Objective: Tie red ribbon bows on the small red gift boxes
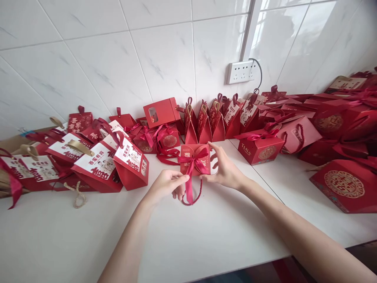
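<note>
A small red gift box (184, 168) with gold lettering lies in front of me at the middle of the table, tied with a crimson ribbon bow (193, 160). My right hand (225, 169) grips the box by its right side, thumb at the near corner and index finger at the far one. At the near left, my left hand (169, 182) is closed, thumb against fingers, at the hanging ribbon tail. Its exact hold is partly hidden. A twisted red cord handle (198, 196) loops out from the box's near side, under the ribbon tail.
Red gift boxes with white printed panels (98, 161) crowd the left. Several peaked boxes (204, 124) stand along the tiled wall. A ribboned box (260, 151), a pink bag (303, 133) and a larger box (347, 188) are at right. A power strip (242, 72) hangs on the wall.
</note>
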Tool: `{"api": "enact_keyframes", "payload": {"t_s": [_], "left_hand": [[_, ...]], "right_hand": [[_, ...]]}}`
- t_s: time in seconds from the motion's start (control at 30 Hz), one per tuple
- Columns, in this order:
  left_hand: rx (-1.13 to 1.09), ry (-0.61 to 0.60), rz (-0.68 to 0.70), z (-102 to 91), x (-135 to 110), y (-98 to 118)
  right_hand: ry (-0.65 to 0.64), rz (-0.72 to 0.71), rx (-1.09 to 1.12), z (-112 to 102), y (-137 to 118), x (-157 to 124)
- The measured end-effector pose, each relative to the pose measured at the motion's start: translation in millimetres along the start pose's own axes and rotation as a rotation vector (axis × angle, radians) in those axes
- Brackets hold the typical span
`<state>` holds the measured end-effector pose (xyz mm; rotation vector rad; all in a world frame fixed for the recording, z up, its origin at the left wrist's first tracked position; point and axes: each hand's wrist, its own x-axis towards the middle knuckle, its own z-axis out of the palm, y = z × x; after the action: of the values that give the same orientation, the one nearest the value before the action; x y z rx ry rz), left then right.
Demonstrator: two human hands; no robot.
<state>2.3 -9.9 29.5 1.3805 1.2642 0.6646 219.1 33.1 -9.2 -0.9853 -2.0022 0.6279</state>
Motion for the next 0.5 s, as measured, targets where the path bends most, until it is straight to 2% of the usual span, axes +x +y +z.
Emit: {"api": "enact_keyframes", "payload": {"t_s": [0.07, 0.17, 0.2, 0.27, 0.4, 0.5], "left_hand": [[0.068, -0.024, -0.039, -5.3, -1.5, -0.9], [0.205, -0.056, -0.184, -13.6, -1.6, -7.7], [0.238, -0.034, -0.228, -15.7, -0.5, -10.9], [0.26, 0.099, -0.245, -17.9, 3.5, -16.8], [0.191, 0.438, -0.016, -10.4, 12.7, -20.1], [0.132, 0.518, 0.151, 2.3, 14.6, -17.7]], "right_hand": [[0.002, 0.011, 0.011, -0.7, 0.3, 0.3], [0.007, 0.037, 0.035, -1.0, 0.6, 0.9], [0.007, 0.045, 0.042, -1.0, 0.7, 1.0], [-0.001, 0.045, 0.058, -0.5, 0.8, 1.1], [-0.036, -0.006, 0.081, 0.7, 0.5, 0.1], [-0.072, -0.046, 0.075, 0.2, -1.0, -0.7]]}}
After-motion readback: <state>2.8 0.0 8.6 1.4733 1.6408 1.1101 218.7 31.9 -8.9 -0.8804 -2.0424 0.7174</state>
